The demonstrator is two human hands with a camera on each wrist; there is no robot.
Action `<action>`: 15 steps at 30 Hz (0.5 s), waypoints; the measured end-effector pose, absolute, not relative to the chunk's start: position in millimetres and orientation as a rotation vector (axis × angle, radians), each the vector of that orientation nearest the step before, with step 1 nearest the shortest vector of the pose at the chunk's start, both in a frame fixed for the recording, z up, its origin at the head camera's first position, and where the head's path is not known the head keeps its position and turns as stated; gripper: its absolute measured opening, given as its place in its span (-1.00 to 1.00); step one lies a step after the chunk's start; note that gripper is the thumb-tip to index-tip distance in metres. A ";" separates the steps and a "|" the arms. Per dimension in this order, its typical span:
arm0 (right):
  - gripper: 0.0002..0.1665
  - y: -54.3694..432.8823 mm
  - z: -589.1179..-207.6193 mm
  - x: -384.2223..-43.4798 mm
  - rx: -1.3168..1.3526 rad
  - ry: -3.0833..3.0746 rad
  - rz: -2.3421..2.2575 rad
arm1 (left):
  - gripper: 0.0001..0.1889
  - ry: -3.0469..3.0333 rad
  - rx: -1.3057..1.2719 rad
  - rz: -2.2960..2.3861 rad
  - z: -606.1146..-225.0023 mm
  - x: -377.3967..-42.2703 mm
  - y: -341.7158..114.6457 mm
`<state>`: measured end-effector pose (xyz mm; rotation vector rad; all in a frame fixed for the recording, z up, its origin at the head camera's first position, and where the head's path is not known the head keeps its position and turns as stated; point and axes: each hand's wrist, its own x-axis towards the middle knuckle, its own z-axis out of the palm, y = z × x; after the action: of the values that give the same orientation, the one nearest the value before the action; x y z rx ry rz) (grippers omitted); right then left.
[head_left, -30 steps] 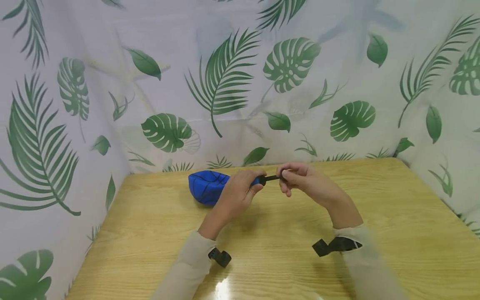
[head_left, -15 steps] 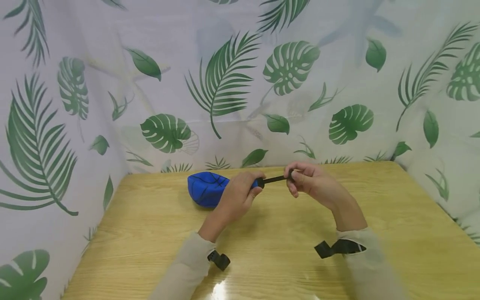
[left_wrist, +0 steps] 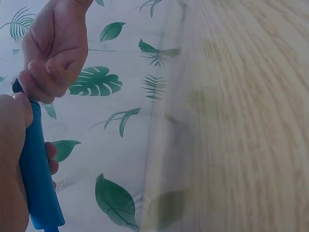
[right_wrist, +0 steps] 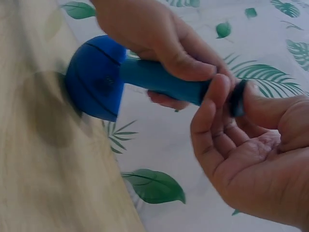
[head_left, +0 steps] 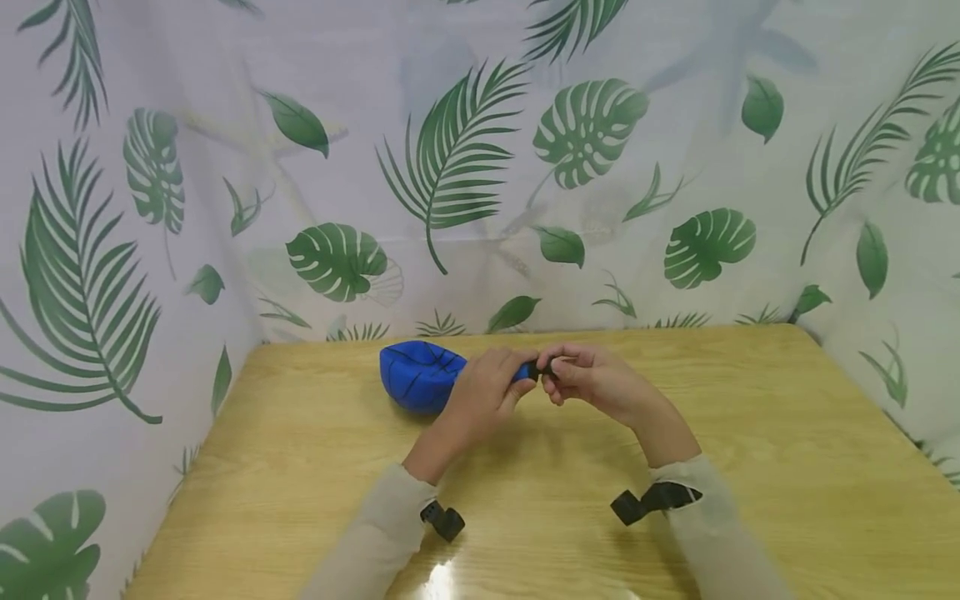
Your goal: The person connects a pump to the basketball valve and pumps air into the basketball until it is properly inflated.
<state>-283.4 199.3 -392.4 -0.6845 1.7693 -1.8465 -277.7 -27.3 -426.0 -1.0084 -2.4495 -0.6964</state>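
Note:
A partly deflated blue ball point(head_left: 416, 383) with black lines lies on the table, caved in on top. My left hand point(head_left: 480, 387) is curled round the blue barrel of a hand pump point(left_wrist: 41, 169), which runs right from the ball. The barrel's narrow end meets the ball; the joint is hidden behind my left hand in the head view. With thumb and fingers my right hand point(head_left: 592, 385) pinches the pump's black handle point(right_wrist: 236, 99). Only a short bit of black rod shows between barrel and handle, and both hands are close together.
The wood-grain table point(head_left: 300, 500) stands against a white curtain point(head_left: 480, 275) printed with green leaves, which also rises at both sides. Each sleeve carries a black wrist camera, the left one point(head_left: 444, 521) and the right one point(head_left: 652, 500).
My right hand first drew the handle out to the right, baring more rod, and then moved back left, so the rod is now mostly inside the barrel. Left hand and ball stay about in place.

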 end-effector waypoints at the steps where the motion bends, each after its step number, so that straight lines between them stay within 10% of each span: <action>1: -0.83 202.3 -390.2 -283.6 -0.683 1.792 -1.821 | -0.64 -2.465 -1.010 -0.699 -425.4 -277.5 -26.9; 15: -0.78 269.0 -334.5 -260.9 -0.927 2.007 -1.717 | -0.62 -2.437 -1.059 -0.768 -420.8 -283.4 -31.9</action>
<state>-260.9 269.0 -334.5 -0.9275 2.0068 -1.7168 -283.4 -31.9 -420.8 -1.0586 -2.4369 -0.7682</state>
